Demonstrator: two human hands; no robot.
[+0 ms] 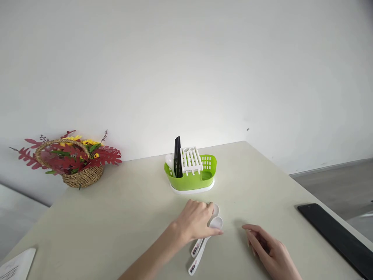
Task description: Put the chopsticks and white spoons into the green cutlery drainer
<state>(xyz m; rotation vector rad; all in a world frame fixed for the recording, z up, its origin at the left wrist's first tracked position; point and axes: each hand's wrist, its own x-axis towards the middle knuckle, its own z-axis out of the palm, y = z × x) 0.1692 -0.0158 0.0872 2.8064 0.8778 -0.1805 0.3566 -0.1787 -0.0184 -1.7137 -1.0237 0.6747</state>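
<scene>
Two white spoons lie side by side on the table, the farther spoon (216,210) partly covered by my hand and the nearer spoon (216,223) with its handle pointing toward me. My left hand (196,219) reaches over both, fingers at the farther bowl and thumb stretched across the nearer spoon's neck. Its thumb and fingers are apart; contact with the spoons is hard to judge. To the right, my right hand (269,249) rests low over the table, loosely curled with thumb and index tips together and nothing visible in it. Beyond the spoons stands a green utensil holder (189,182).
Inside the holder are black chopsticks (177,157), a white spoon (169,160) and a white slotted rack (191,158). A wicker basket of artificial flowers (83,177) stands at the back left. A black flat object (332,233) lies along the right edge, a white item (19,264) at front left.
</scene>
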